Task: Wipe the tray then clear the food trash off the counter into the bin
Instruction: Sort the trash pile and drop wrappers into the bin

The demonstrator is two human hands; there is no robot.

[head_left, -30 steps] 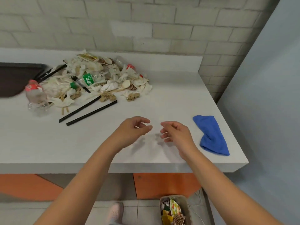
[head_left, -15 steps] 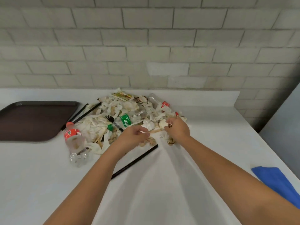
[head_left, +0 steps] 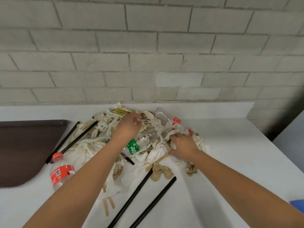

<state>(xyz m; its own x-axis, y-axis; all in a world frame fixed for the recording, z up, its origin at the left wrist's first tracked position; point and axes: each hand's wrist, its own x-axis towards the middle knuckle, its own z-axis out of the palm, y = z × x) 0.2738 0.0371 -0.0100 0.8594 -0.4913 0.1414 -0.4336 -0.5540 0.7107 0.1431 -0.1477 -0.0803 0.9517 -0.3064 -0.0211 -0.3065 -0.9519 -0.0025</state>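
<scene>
Both hands had pushed deeper into the trash heap [head_left: 131, 142] than half a second before: the left hand [head_left: 127, 127] pinched a scrap near the back, the right hand [head_left: 181, 144] closed on crumpled napkins. Gathering had begun. The heap lay mid-counter [head_left: 230, 162], beside the brown tray [head_left: 24, 150], under a pale brick wall [head_left: 148, 55].

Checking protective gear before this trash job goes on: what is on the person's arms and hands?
Nothing. Both the left hand and the right hand are bare, with no gloves, rings or watch visible. Both forearms are uncovered to the frame's edge, no sleeves in view.
</scene>
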